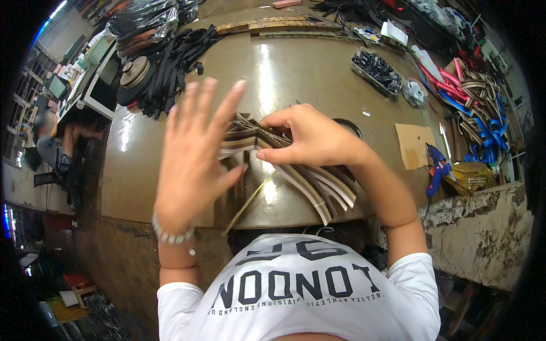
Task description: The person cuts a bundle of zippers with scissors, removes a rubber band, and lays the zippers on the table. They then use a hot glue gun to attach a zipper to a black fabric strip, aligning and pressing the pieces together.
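We see striped straps (301, 184) that look like woven cloth webbing, mostly matt. Beneath them, we find a tabletop (310, 71) smooth and glossy, throwing back streaks of light. The black straps (170, 71) look like dull fabric, while the wrapped bundles (139, 25) show crinkled, shiny plastic. We make out a clear plastic tray (371, 83), filled with small black pieces (376, 68) that look like glossy plastic, and a bag (414, 94) of crumpled, see-through film. The flat sheet (413, 145) is matt brown cardboard. We read the glue gun (437, 168) as smooth blue plastic, the ledge (478, 236) as rough, flaking and matt, the shirt (287, 262) as soft white cloth, the bracelet (170, 236) as smooth, shiny beads.
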Available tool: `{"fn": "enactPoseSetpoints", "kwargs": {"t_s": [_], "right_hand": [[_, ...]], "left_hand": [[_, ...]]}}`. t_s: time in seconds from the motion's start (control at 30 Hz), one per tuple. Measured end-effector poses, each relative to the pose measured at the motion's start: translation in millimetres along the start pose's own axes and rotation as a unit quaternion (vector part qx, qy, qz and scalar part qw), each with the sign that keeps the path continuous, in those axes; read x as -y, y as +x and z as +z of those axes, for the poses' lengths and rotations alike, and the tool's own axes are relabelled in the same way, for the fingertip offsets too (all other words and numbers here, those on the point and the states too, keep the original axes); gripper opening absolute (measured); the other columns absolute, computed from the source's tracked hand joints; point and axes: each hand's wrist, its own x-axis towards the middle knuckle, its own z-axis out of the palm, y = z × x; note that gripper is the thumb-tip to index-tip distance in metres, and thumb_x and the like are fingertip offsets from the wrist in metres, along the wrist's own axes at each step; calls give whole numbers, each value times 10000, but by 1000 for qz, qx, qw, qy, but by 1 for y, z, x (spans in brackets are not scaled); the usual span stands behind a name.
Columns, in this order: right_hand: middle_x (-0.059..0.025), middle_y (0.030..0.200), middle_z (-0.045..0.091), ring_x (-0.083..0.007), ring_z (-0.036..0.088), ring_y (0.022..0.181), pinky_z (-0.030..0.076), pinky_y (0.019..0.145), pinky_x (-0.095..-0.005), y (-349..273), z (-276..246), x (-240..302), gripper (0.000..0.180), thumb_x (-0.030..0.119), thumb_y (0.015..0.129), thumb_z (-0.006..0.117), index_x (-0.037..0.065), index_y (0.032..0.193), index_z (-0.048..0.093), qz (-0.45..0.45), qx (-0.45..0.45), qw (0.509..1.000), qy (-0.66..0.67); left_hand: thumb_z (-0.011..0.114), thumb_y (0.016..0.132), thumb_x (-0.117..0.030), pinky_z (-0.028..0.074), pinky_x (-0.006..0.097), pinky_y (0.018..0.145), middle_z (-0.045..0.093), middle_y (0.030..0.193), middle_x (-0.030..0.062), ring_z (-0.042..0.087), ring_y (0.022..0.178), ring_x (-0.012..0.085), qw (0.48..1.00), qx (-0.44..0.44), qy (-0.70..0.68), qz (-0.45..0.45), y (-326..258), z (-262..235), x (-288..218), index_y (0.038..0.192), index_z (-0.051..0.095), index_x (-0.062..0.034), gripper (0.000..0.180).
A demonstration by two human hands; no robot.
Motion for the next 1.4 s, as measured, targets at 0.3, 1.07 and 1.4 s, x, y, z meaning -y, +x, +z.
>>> {"fn": "enactPoseSetpoints", "kwargs": {"t_s": [0.3,1.07,1.4], "right_hand": [[-106,876,703,-92,615,676,477,596,-220,-58,-36,-45,528,318,757,803,-56,1085,626,78,98,982,141],[-190,790,631,-359,615,724,482,653,-402,-50,73,-16,261,239,932,580,-6,871,646,26,-22,999,32],[-218,1015,668,-364,642,917,503,827,-405,-64,187,-14,312,230,970,499,-23,1062,657,-53,349,915,195]], "left_hand": [[618,694,-92,484,500,708,613,818,219,615,815,409,997,18,13,-80,31,26,38,915,477,-16,273],[423,1036,-296,374,218,532,395,700,-38,358,544,53,503,147,-769,-365,-154,59,3,1174,557,-19,338],[492,937,-532,247,232,366,389,608,-4,327,439,92,200,-211,-703,-649,-352,117,43,1118,539,-57,511]]}}
